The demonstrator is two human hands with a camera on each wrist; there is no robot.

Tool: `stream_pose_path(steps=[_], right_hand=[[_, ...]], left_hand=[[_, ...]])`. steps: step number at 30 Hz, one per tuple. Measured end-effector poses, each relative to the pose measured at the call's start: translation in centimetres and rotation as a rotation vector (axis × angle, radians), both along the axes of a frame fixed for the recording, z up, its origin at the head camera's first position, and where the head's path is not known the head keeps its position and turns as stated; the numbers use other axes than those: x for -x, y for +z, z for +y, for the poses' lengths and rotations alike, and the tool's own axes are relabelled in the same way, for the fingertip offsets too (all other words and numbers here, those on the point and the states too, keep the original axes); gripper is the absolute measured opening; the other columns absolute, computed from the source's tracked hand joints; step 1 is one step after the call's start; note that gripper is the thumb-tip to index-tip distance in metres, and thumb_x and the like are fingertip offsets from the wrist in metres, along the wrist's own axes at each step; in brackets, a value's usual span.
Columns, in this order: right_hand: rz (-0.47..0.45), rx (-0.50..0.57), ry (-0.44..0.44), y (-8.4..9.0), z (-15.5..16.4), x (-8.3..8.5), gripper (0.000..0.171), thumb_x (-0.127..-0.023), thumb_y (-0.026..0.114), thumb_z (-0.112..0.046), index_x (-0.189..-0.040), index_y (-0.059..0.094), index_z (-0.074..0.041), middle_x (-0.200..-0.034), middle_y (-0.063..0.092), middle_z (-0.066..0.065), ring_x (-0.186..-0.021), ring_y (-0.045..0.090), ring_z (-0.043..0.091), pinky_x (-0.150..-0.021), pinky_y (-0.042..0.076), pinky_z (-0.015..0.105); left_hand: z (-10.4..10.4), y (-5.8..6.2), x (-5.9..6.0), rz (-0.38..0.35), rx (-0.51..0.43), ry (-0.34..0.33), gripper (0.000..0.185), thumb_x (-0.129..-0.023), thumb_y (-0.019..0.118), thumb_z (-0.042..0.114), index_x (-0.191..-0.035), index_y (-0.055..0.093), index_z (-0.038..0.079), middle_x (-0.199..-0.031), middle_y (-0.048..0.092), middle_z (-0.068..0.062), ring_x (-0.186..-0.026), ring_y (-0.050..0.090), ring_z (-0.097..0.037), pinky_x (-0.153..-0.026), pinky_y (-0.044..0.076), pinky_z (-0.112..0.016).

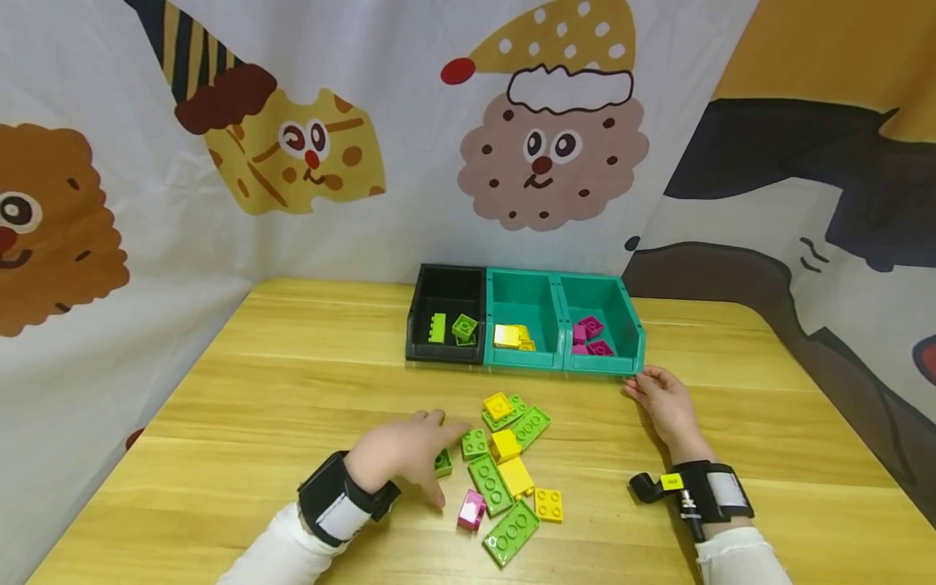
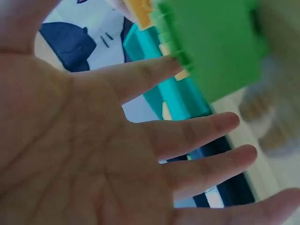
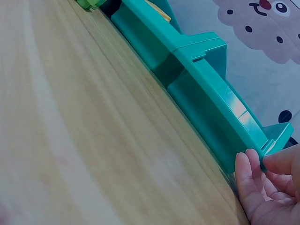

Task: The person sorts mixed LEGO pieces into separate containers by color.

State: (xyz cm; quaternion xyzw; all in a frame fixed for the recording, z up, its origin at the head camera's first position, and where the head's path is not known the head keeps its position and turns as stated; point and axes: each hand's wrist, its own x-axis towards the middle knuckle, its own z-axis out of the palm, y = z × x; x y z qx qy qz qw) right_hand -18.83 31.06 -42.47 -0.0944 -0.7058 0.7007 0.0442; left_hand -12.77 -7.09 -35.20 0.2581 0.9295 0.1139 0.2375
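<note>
My left hand (image 1: 418, 453) hovers palm down with fingers spread over the left edge of a loose pile of bricks. A small green brick (image 1: 443, 463) lies between its thumb and forefinger; in the left wrist view this green brick (image 2: 220, 42) sits just past the straight fingers (image 2: 187, 136). My right hand (image 1: 660, 396) rests on the table, its fingertips (image 3: 251, 180) touching the front right corner of the right teal bin (image 1: 629, 357). That bin holds magenta bricks (image 1: 591, 337).
A black bin (image 1: 420, 313) holds green bricks, and the middle teal bin (image 1: 522, 292) holds yellow ones (image 1: 512, 336). Several green and yellow bricks and one pink brick (image 1: 471, 510) lie loose on the wooden table (image 1: 292, 382). A cartoon-print cloth hangs behind and at both sides.
</note>
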Motion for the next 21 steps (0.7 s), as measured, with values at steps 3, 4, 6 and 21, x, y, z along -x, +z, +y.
stream_pose_path(steps=[3, 4, 6, 21], right_hand=[[-0.002, -0.002, -0.005, 0.0, 0.0, 0.0, 0.023, -0.099, 0.041, -0.004, -0.117, 0.039, 0.009, -0.087, 0.056, -0.007, -0.08, 0.061, 0.0, -0.077, 0.052, 0.014], [-0.004, -0.006, -0.004, 0.0, 0.0, 0.1, 0.023, -0.099, 0.041, -0.004, -0.117, 0.039, 0.009, -0.087, 0.056, -0.007, -0.08, 0.061, 0.0, -0.077, 0.052, 0.014], [-0.009, -0.012, -0.001, 0.0, 0.0, 0.1, 0.024, -0.099, 0.04, -0.004, -0.118, 0.038, 0.009, -0.088, 0.056, -0.006, -0.081, 0.061, 0.0, -0.077, 0.052, 0.014], [-0.005, -0.019, 0.002, -0.1, 0.1, 0.1, 0.023, -0.099, 0.041, -0.005, -0.118, 0.039, 0.009, -0.09, 0.055, -0.006, -0.082, 0.061, 0.0, -0.077, 0.052, 0.014]], left_hand=[[-0.1, -0.3, -0.2, -0.003, 0.01, 0.026, 0.1, -0.059, 0.089, 0.029, -0.145, 0.038, 0.021, -0.143, 0.041, -0.017, -0.131, 0.039, -0.039, -0.099, 0.042, -0.055], [-0.1, -0.4, -0.2, 0.008, 0.01, 0.028, 0.099, -0.06, 0.089, 0.027, -0.144, 0.039, 0.019, -0.14, 0.043, -0.017, -0.129, 0.041, -0.038, -0.098, 0.043, -0.053], [-0.1, -0.6, -0.2, 0.037, 0.012, 0.029, 0.093, -0.062, 0.088, 0.025, -0.142, 0.042, 0.015, -0.133, 0.048, -0.016, -0.124, 0.046, -0.035, -0.097, 0.045, -0.049], [0.1, -1.9, 0.4, 0.207, -0.05, -0.013, 0.032, -0.069, 0.082, 0.009, -0.095, 0.064, 0.006, -0.09, 0.061, -0.004, -0.081, 0.057, -0.015, -0.08, 0.052, -0.033]])
